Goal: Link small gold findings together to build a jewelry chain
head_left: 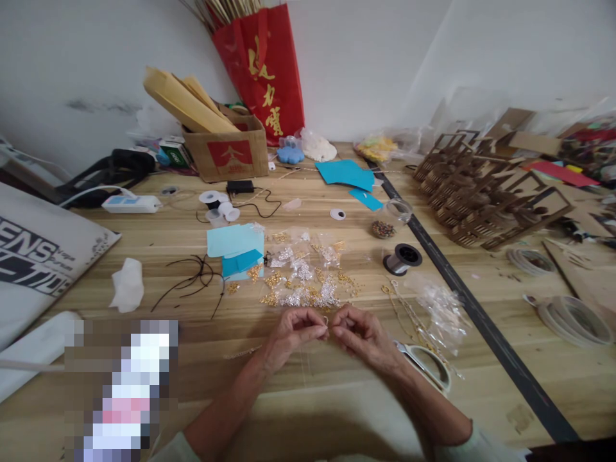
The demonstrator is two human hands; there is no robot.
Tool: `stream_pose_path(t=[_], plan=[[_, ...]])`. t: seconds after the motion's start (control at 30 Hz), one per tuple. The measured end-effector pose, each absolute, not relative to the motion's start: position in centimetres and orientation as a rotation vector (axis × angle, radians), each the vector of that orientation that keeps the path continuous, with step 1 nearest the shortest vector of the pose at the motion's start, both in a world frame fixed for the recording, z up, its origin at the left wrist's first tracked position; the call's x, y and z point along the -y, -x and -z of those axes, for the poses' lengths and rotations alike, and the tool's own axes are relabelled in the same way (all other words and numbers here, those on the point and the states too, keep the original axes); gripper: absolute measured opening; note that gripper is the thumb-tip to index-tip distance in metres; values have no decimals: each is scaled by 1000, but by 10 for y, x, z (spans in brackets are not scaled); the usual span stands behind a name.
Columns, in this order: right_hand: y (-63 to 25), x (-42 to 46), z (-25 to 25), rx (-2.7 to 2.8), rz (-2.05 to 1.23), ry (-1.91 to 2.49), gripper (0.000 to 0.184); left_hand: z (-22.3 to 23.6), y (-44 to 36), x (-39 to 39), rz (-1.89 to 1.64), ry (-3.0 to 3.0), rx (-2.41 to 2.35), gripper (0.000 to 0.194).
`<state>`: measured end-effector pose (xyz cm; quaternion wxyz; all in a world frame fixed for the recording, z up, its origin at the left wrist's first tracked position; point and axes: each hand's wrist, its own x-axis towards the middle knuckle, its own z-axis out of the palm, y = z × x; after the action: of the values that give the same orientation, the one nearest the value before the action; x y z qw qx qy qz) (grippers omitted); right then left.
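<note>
My left hand (299, 328) is closed in a pinch at the near middle of the table. Its thumb and fingertips hold a small pale loop (326, 321), too small to name more exactly. Close beside it, my right hand (360, 332) also pinches, its fingertips almost touching the loop; what they hold, if anything, is too small to make out. A faint thin line hangs below my left hand. Just beyond both hands lie gold beads (270, 298) and silver beads (329, 292), loose and in small clear bags. White-handled scissors (427, 366) lie beside my right forearm.
Right of the beads stand a wire spool (402, 259) and a jar of dark beads (385, 226). Chains (409, 314) lie near a plastic bag (443, 308). Black cords (192, 279) and blue cards (235, 241) are at left; wooden frames (486, 192) stand far right.
</note>
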<state>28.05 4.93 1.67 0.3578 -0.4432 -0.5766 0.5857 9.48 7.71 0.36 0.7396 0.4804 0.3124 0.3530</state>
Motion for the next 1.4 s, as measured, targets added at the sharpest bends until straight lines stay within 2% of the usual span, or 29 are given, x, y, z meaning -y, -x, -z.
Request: stream_pose_path(t=[0.17, 0.4, 0.83, 1.4], plan=[[-279, -49, -20, 1669, -1342, 1221, 24, -3, -95, -77, -776, -1057, -710, 13], [-280, -49, -15, 1696, -1298, 1273, 20, -6, -97, -76, -777, -1068, -742, 16], [-282, -47, -14, 1648, -1131, 1279, 24, -5, -101, -75, -863, -1096, -900, 16], [-276, -45, -14, 1607, -1290, 1267, 25, -2, -103, -73, -952, -1303, -1004, 7]])
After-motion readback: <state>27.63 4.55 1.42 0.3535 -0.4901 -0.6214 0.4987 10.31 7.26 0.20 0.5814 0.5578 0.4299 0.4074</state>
